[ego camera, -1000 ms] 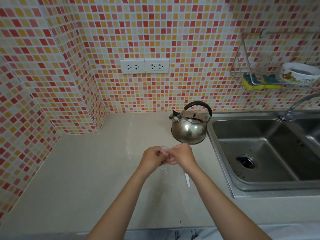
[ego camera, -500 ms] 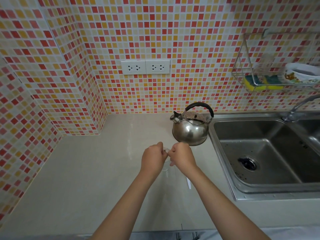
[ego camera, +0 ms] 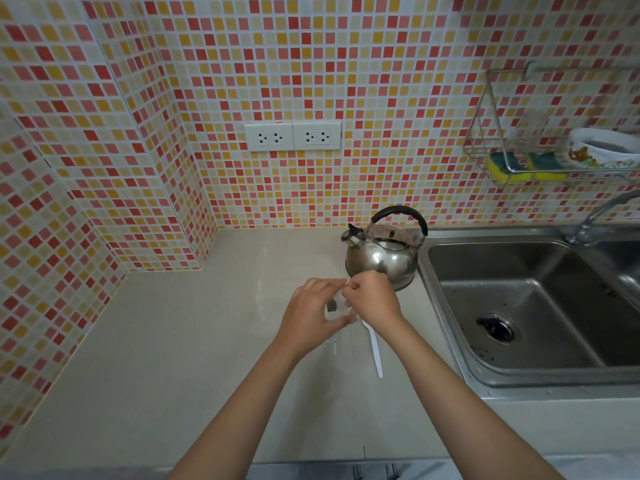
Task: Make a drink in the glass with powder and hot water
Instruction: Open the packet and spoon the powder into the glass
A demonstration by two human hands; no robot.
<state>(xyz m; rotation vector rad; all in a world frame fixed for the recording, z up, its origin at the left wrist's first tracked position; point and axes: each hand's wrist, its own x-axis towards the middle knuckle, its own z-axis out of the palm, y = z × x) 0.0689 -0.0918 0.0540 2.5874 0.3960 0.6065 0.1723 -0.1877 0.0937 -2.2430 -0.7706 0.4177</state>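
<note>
A clear glass (ego camera: 333, 337) stands on the beige counter, mostly hidden behind my hands and hard to make out. Just above it my left hand (ego camera: 311, 313) has its forefinger and thumb spread around a small, partly see-through powder sachet (ego camera: 331, 305). My right hand (ego camera: 374, 299) pinches the sachet's top edge where my two forefingers meet. A white plastic spoon (ego camera: 375, 353) lies on the counter right of the glass, its bowl end under my right hand. The steel kettle (ego camera: 381, 261) with a black handle stands behind my hands, close to the sink.
A steel sink (ego camera: 450, 317) with a tap (ego camera: 595, 216) fills the right side. Above it a wire wall rack (ego camera: 485, 147) holds sponges and a bowl. Two sockets (ego camera: 292, 136) sit on the tiled wall. The tiled corner juts out at the left.
My left hand's thumb and forefinger have spread apart from a closed pinch, so the sachet shows between them. Both hands stay above the glass; kettle and spoon have not moved.
</note>
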